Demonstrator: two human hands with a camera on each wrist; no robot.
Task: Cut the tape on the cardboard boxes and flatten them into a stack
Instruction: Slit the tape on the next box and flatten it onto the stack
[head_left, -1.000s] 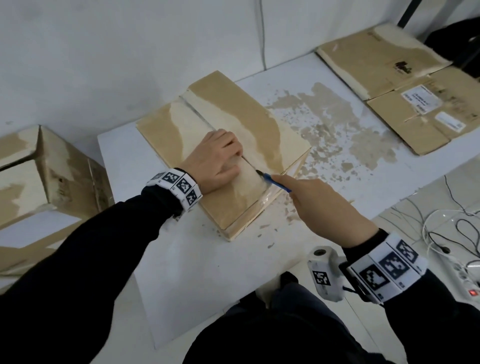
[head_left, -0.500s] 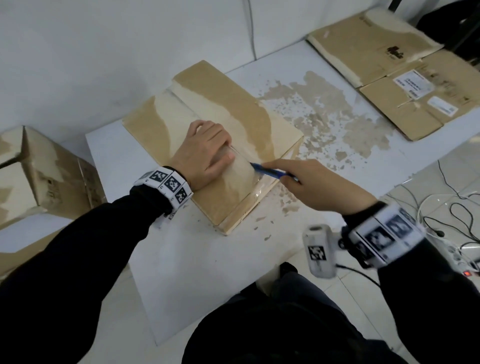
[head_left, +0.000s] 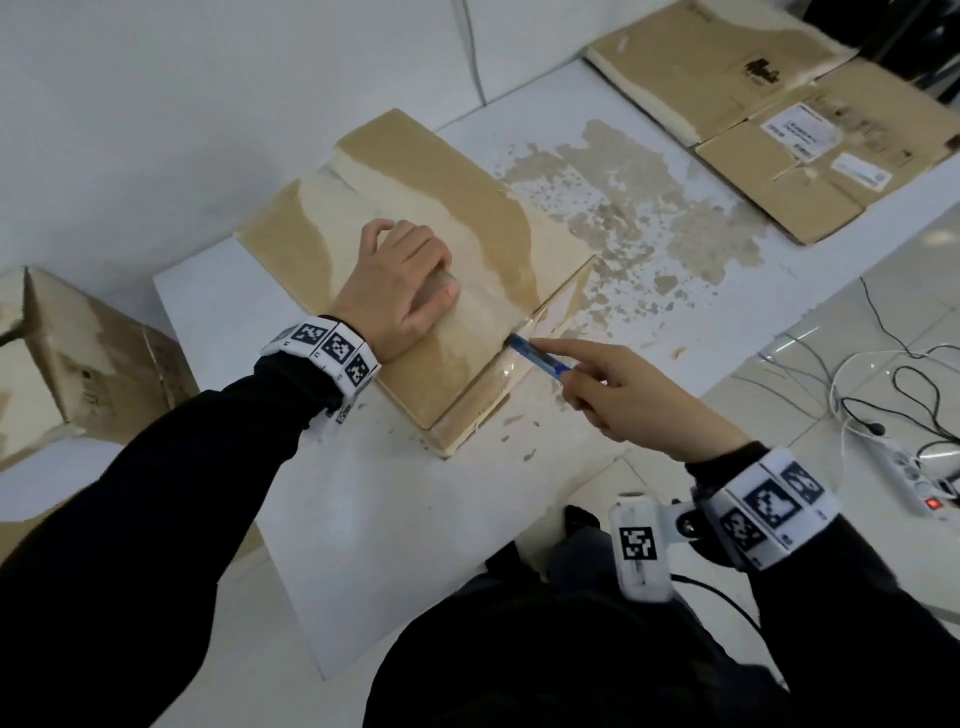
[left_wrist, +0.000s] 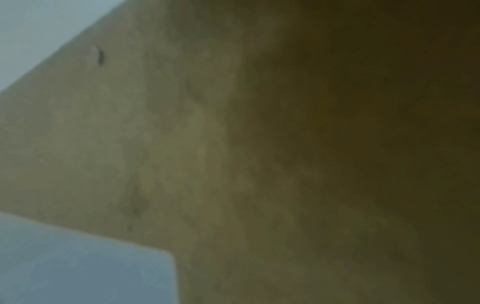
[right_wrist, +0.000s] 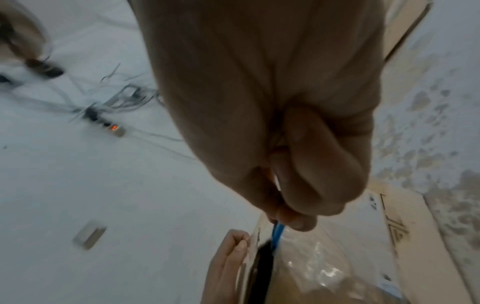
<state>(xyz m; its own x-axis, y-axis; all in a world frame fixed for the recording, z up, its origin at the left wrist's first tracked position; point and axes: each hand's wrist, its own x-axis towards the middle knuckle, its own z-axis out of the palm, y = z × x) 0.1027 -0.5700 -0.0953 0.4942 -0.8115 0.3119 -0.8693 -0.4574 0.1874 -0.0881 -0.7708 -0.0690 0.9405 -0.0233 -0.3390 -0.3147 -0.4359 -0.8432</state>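
Head view: a white counter (head_left: 363, 519) carries one closed cardboard box (head_left: 467, 208), the landmark here.
Boxes counted: four; one closed on the counter, two flattened boxes (head_left: 779, 104) lying side by side at the counter's far right, one open box (head_left: 78, 364) standing left of the counter.
Left hand (head_left: 400, 283): rests on top of the closed box, fingers curled, gripping nothing.
Right hand (head_left: 639, 400): just right of the closed box, fingers clamped on one blue cutter (head_left: 535, 356).
Cutter tip: at the clear tape (head_left: 511, 364) on the box's near right edge.
Floor: one power strip (head_left: 914, 475) with cables, right of the counter.
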